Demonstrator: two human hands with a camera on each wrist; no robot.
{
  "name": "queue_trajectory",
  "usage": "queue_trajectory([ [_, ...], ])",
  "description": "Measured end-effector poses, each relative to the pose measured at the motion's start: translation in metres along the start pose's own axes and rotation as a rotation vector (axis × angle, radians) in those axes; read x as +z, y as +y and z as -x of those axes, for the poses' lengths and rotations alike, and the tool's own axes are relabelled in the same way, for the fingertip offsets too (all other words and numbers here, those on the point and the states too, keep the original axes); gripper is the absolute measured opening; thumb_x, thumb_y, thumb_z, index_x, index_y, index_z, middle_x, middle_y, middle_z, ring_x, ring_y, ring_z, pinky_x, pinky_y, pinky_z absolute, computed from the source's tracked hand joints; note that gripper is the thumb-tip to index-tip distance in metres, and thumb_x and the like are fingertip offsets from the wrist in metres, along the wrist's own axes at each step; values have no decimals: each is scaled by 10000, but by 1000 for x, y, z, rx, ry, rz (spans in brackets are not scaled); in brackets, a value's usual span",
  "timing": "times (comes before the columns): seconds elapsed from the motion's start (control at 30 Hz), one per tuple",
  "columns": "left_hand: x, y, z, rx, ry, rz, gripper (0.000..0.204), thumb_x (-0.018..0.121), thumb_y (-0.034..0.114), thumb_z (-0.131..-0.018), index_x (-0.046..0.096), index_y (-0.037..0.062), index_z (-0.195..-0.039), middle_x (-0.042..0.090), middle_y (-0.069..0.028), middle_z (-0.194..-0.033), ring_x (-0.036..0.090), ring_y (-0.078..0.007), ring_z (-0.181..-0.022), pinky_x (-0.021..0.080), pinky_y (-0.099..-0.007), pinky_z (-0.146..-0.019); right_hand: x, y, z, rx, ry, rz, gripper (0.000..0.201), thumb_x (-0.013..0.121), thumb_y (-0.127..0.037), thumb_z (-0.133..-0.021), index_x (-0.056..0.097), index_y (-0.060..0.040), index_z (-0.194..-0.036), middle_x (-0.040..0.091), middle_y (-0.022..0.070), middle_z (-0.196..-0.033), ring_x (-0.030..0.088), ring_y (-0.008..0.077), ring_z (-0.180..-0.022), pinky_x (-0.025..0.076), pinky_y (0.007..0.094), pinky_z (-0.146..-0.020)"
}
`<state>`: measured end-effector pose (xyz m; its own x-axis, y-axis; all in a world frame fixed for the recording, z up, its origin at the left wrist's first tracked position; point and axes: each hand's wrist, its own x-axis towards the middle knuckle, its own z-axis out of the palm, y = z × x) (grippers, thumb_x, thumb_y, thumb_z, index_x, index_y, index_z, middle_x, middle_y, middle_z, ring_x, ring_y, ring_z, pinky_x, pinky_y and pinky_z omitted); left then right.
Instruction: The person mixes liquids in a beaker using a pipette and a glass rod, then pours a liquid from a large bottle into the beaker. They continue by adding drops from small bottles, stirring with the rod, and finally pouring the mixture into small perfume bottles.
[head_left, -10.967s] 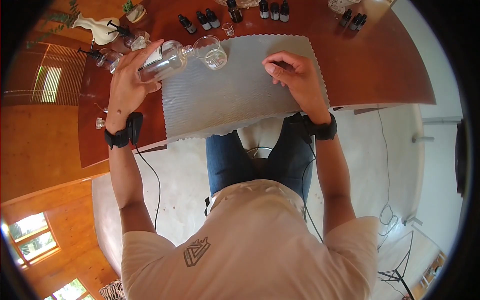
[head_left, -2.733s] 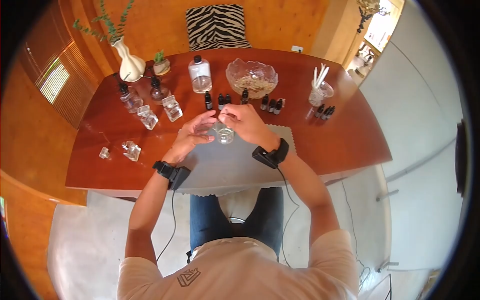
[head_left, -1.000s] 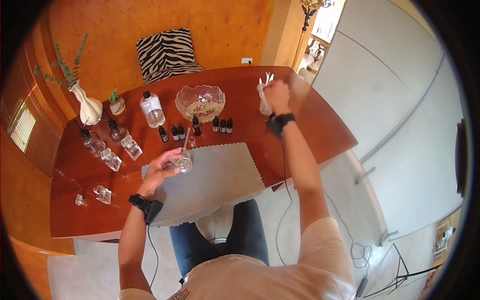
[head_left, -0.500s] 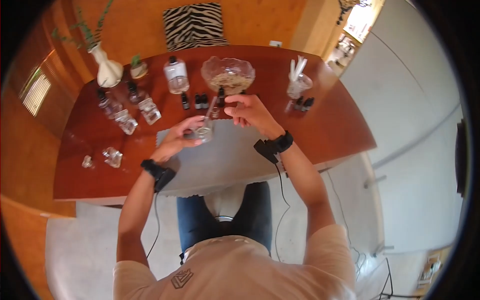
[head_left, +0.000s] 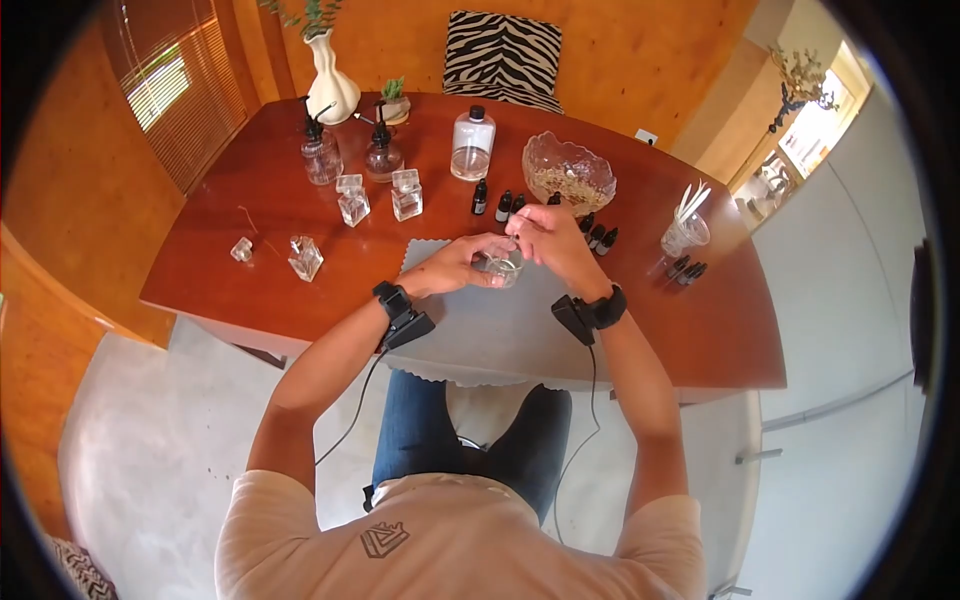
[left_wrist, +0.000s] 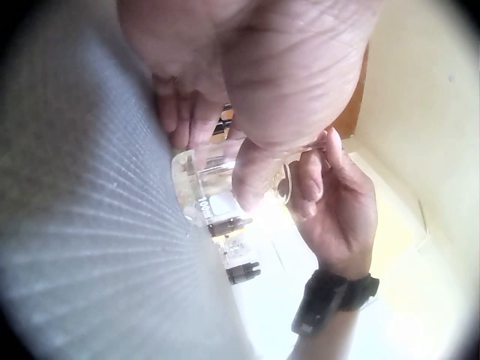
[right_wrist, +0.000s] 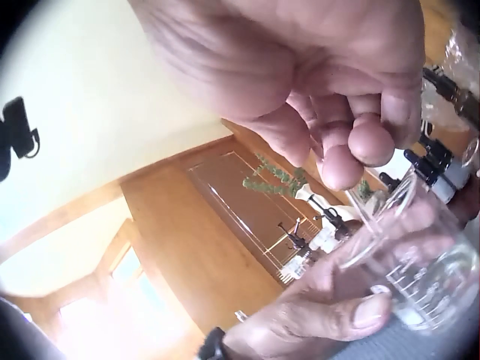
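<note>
A small glass beaker (head_left: 505, 272) with a little clear liquid stands on the grey mat (head_left: 480, 335). My left hand (head_left: 452, 268) holds the beaker round its side, thumb and fingers against the glass. Above its rim, my right hand (head_left: 560, 243) pinches a thin clear rod (right_wrist: 362, 208) between thumb and fingertips. The rod slants down into the beaker, as the right wrist view shows. White measuring marks and "100" print show on the beaker wall in the left wrist view.
Behind the hands are several black dropper bottles (head_left: 480, 197), a capped clear bottle (head_left: 472, 140) and a glass bowl (head_left: 570, 172). Square glass bottles (head_left: 353, 203) and pump bottles (head_left: 322, 155) stand left. A cup of white sticks (head_left: 684, 236) stands right.
My left hand earlier poured from the clear bottle, now upright and capped at the back. My right hand has come back from the cup of sticks and taken hold of the rod leaning in the beaker.
</note>
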<state>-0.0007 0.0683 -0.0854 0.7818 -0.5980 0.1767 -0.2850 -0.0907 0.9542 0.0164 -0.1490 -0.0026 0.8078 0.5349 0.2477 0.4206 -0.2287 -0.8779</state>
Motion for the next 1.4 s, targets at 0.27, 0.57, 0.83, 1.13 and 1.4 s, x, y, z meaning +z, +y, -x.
queue_trajectory([
  [0.27, 1, 3, 4, 14, 67, 35, 636, 836, 184, -840, 565, 80, -1406, 632, -72, -1316, 554, -188, -1245, 410, -364, -1075, -15, -6, 13, -31, 21, -4, 169, 585, -118, -964, 660, 28, -923, 606, 22, -725, 553, 94, -643, 452, 259, -594],
  [0.57, 0, 0, 3, 13, 62, 87, 614, 837, 151, -833, 577, 53, -1380, 636, -90, -1299, 563, -200, -1236, 421, -359, -1073, -14, -13, 13, 4, -143, 10, 185, 571, -115, -993, 674, 27, -936, 634, 30, -760, 576, 99, -675, 476, 252, -630],
  [0.83, -1, 2, 2, 6, 64, 70, 607, 842, 171, -832, 584, 49, -1368, 635, -80, -1304, 557, -190, -1247, 409, -368, -1083, -14, 4, 12, -33, -29, 38, 211, 550, -132, -1022, 672, 14, -932, 636, 25, -765, 590, 100, -710, 488, 258, -665],
  [1.13, -1, 2, 2, -12, 55, 57, 661, 824, 146, -848, 546, 52, -1440, 634, -71, -1340, 556, -183, -1258, 413, -363, -1087, -12, 3, 15, -41, -9, -52, 198, 559, -131, -990, 657, 27, -921, 625, 42, -772, 573, 108, -700, 476, 267, -661],
  [1.4, 1, 11, 3, -35, 44, 47, 634, 810, 116, -852, 555, 54, -1429, 636, -56, -1342, 566, -158, -1235, 436, -339, -1064, -2, 12, 15, -116, 92, -39, 235, 536, -145, -979, 622, 30, -848, 586, 60, -716, 560, 131, -677, 463, 291, -633],
])
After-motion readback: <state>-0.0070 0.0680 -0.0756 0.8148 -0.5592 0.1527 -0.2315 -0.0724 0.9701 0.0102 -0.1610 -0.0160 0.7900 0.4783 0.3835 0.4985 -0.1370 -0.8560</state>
